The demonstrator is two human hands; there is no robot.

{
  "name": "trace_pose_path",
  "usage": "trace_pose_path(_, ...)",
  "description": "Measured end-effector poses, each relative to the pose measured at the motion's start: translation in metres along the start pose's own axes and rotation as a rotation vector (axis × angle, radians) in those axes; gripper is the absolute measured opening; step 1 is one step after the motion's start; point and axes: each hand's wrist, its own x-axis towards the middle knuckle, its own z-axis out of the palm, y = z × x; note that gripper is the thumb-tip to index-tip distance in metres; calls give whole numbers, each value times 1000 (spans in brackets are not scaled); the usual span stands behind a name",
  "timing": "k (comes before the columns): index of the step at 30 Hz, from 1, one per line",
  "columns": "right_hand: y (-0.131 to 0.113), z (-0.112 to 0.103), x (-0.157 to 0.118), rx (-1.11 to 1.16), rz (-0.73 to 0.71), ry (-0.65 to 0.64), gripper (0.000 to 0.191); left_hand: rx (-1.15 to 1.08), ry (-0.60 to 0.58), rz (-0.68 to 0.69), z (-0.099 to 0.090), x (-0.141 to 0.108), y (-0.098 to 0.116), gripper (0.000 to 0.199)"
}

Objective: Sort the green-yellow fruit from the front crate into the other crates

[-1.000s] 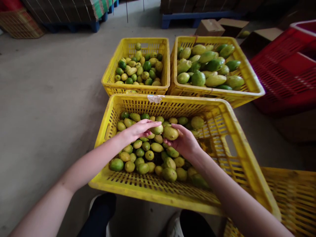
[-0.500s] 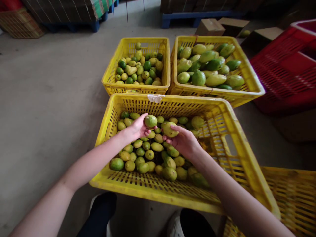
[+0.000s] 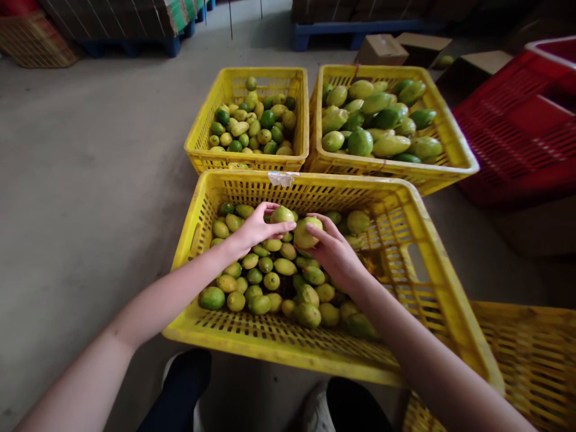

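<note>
Over the near yellow crate, my left hand is closed around a green lemon, its thumb lying across the front of the fruit. Close beside it on the right, my right hand grips a yellow-green lemon between thumb and fingers. The two fruits are nearly side by side, with a narrow gap. Below both hands, many loose green and yellow lemons cover the left and middle of the crate floor.
Behind stand a yellow crate of small lemons and a yellow crate of larger fruit. Red crates are at the right, cardboard boxes at the back. Another yellow crate sits low at the lower right.
My left hand has turned, bringing its thumb over the front of its lemon, which has shifted slightly right and up. My right hand has changed its hold, and its lemon has turned.
</note>
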Motion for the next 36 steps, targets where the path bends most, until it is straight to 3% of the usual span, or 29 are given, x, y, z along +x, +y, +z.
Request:
trace_pose_path(3, 2, -1, -2, -160, -132, 5, 46, 176, 12, 214, 0, 0, -1, 56)
trace_pose_path(6, 4, -2, -2, -208, -208, 39, 53, 245, -12, 318, 0, 0, -1, 54)
trace_pose_path(14, 5, -4, 1, -300, -309, 87, 51, 275, -37, 322, 0, -1, -3, 52)
trace_pose_path(36, 6, -5, -1, -293, -213, 51, 45, 392, -121, 379, -3, 2, -7, 44)
